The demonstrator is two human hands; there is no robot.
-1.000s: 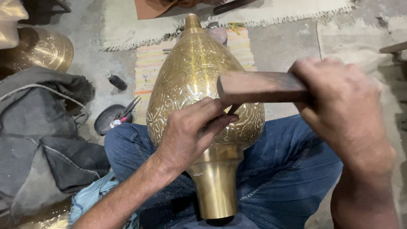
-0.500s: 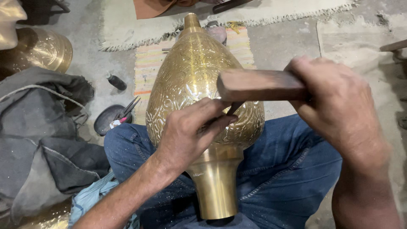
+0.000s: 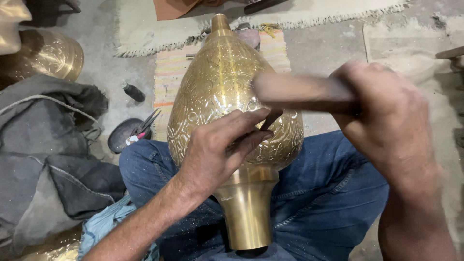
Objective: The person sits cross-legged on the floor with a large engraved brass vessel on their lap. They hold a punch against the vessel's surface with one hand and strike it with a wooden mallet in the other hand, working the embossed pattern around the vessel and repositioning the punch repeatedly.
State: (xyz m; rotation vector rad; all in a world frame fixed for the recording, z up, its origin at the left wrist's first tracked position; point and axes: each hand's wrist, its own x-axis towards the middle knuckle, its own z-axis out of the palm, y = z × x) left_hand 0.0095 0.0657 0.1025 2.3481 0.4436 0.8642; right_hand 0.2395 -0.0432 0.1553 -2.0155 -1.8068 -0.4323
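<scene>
Since half a second ago the mallet [image 3: 302,92] has swung a little lower and now shows blurred with motion, its wooden head just above the tool; the vase and the left hand have hardly shifted. That wooden mallet is clamped in the right hand [image 3: 386,121], whose fingers are wrapped fully round the handle. Across the blue-jeaned lap [image 3: 319,193] lies the brass vase [image 3: 222,96], its narrow tip pointing away towards the striped mat [image 3: 166,82] and its plain flared foot towards the person. Its wide belly is covered in engraved scrollwork. On that belly rests the left hand [image 3: 212,154], thumb and fingers pinched together on a thin dark chisel [image 3: 270,120] whose tip touches the metal. Left of the knee, on the concrete floor [image 3: 328,43], a dark dish [image 3: 123,135] holds pliers [image 3: 147,126], with a small black bottle [image 3: 133,92] just beyond. Grey cloth [image 3: 48,145] is heaped at the left edge, and another brass vessel [image 3: 46,58] sits in the top left corner.
</scene>
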